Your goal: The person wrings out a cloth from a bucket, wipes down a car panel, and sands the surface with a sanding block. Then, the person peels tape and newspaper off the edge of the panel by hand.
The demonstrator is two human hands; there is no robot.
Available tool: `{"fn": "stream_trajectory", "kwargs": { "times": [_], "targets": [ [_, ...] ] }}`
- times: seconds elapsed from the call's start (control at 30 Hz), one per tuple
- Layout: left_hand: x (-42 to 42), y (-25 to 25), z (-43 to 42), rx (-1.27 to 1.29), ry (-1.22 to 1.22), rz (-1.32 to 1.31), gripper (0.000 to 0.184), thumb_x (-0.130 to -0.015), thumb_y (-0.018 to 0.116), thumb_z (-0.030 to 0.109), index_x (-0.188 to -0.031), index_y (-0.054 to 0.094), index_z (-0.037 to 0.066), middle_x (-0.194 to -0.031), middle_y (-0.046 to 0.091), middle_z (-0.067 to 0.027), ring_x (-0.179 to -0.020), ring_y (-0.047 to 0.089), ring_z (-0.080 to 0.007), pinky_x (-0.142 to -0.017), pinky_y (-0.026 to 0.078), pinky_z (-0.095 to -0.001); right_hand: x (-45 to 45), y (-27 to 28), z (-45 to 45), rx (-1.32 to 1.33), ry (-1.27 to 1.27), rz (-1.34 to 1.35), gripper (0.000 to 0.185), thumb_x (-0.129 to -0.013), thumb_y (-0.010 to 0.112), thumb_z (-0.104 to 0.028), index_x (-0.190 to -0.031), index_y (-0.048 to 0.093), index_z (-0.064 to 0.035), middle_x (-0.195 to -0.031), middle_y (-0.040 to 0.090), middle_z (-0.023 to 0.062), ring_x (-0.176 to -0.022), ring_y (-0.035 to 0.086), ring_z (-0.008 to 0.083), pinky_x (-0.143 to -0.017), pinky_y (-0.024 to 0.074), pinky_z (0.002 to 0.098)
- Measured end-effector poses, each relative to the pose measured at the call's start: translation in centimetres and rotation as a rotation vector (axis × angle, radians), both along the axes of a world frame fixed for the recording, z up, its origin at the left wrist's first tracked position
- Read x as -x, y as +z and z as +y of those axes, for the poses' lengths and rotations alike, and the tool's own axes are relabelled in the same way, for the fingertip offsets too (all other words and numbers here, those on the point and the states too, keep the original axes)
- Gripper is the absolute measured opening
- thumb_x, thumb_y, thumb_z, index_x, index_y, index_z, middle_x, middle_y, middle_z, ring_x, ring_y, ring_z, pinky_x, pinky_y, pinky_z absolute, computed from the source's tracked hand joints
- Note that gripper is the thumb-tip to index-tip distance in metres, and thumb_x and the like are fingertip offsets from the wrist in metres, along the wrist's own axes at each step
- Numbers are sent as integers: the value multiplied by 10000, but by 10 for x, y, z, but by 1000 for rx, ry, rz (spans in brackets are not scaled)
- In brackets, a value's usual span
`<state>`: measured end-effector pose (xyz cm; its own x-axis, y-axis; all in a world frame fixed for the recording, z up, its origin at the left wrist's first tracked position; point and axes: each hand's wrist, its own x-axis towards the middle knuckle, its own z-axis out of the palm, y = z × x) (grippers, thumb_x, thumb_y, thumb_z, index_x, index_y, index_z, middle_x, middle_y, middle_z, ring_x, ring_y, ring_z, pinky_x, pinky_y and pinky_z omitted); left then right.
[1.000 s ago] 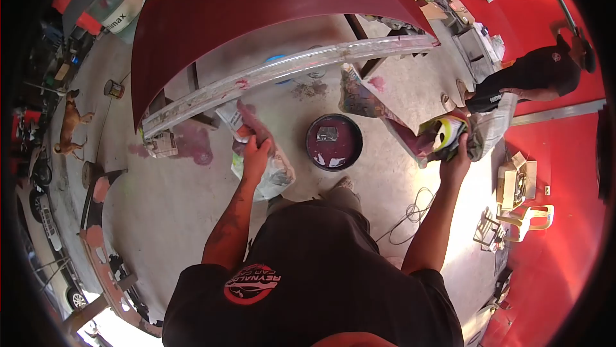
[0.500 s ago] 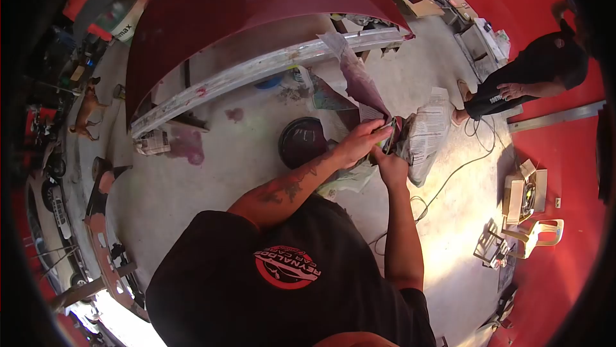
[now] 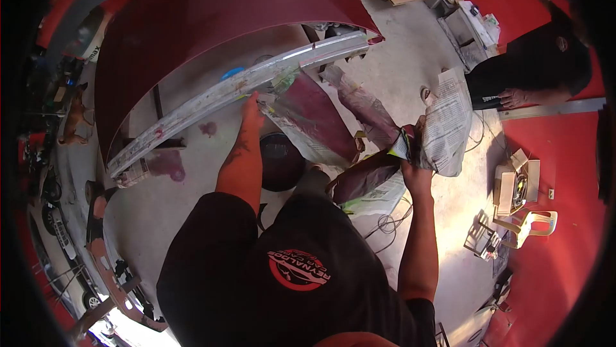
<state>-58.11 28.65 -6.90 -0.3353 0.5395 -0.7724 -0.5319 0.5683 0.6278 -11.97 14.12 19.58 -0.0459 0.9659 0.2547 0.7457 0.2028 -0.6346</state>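
My left hand [image 3: 254, 108] is raised to the lower edge of the metal rail [image 3: 237, 84], its fingers closed at the end of a maroon-stained paper sheet [image 3: 311, 113]. That sheet slants down to the right. My right hand [image 3: 416, 172] grips a bundle of crumpled masking paper [image 3: 446, 126] with newsprint and a yellow-green piece in it. More stained strips hang from the bundle toward the rail and my legs. A large curved maroon panel [image 3: 218, 20] lies above the rail.
A round black tub [image 3: 282, 162] stands on the floor left of my legs. At the right are another person [image 3: 539, 65], a plastic chair [image 3: 531, 226], an open cardboard box [image 3: 513, 183] and a loose cable [image 3: 388, 222]. A brown dog [image 3: 76, 116] is at the far left.
My left hand has moved away from my right hand, left to the rail, stretching a paper sheet between them. The view has shifted, and the strips have spread out.
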Motion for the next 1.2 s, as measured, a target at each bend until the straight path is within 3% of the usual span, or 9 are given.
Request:
{"fn": "stream_trajectory", "kwargs": {
  "times": [0.2,0.37,0.57,0.67,0.87,0.9,0.93,1.0,1.2],
  "targets": [
    [3,-50,-8,-235,248,141,398,-995,424,401,-1229,557,109,-1063,596,-117,-916,580,-263,-738,475,-457,-41,-28,51,193,18,-115,516,-777,674,-89,-1279,563,-44,-1243,587,232,-1181,533,426,-1004,419,454],
    [-23,26,-34,-223,425,49,284,-1020,443,252,-1206,530,56,-1099,601,-119,-913,636,-265,-782,540,-437,-45,-47,79,520,51,-307,537,-774,675,-139,-1290,552,-57,-1289,554,237,-1230,491,431,-1042,399,461],
    [-133,54,-48,-286,230,-268,309,-1029,429,232,-1301,481,96,-1208,569,-109,-1047,615,-285,-876,528,-529,3,-60,129,538,242,-577,296,-768,637,-276,-941,696,-44,-860,687,209,-805,667,410,-751,535,497],
    [-207,89,-34,-130,-2,-658,502,-955,494,433,-1386,451,178,-1404,493,-75,-1343,404,-328,-1080,141,-719,36,-55,144,514,320,-616,239,-749,637,-267,-728,723,-45,-746,685,199,-745,683,374,-711,537,491],
    [-278,147,-4,-222,-280,-622,499,-872,655,429,-1312,477,272,-1325,520,17,-1250,479,-251,-961,320,-671,65,-43,152,307,311,-557,244,-683,700,-257,-839,739,-73,-800,703,176,-774,691,366,-794,517,504],
    [-282,150,5,-243,-277,-552,507,-858,686,418,-1302,490,272,-1292,547,32,-1208,519,-225,-920,358,-658,64,-25,157,587,355,-534,418,-694,678,-217,-1065,700,-28,-1089,674,215,-1110,603,361,-998,389,520],
    [-287,175,8,-141,-188,-505,474,-856,726,302,-1272,520,211,-1224,589,31,-1129,563,-184,-885,431,-546,61,-29,158,615,314,-499,426,-684,693,-231,-1063,703,-39,-1103,670,208,-1119,597,358,-1013,368,525],
    [-299,153,11,-360,-145,-463,438,-863,717,187,-1255,529,138,-1197,601,-3,-1100,568,-184,-904,454,-424,54,-35,151,527,261,-425,485,-671,722,-284,-1101,689,-60,-1146,650,199,-1139,577,354,-1025,345,529],
    [-286,92,3,-214,84,-205,319,-890,639,125,-1195,544,131,-1116,625,-54,-950,645,-219,-682,564,-422,13,-25,121,478,156,-121,911,-634,850,-387,-1399,462,-81,-1282,513,187,-1209,483,373,-1008,376,516]
  ]
}}
